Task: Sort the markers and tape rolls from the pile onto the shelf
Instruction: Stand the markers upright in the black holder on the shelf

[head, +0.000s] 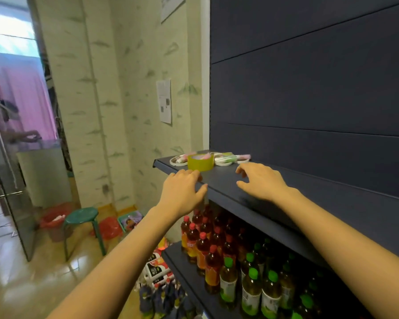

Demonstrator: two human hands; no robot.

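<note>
Slate-blue metal forms the shelf point(221, 180), and the pile sits at its far left end. A yellow-green tape roll point(200, 162) rests there with its opening upward, nearest the front. White tape rolls point(223, 161) lie flat on both sides of it, and pastel pink and green markers point(230, 157) lie across and between them.

Both hands are short of the pile and hold nothing. The left hand point(182, 189) is at the shelf's front lip, just before the yellow-green roll, its grip loose with the fingers gently bent. The right hand point(260, 181) is over the shelf board near the white rolls, its grip wide with the thumb spread from the curved fingers. Whether either hand touches the metal is unclear.

Below, a lower shelf point(182, 268) carries red-capped bottles point(203, 247) and green-capped bottles point(253, 286). A green stool point(81, 217) stands on the floor to the left.
</note>
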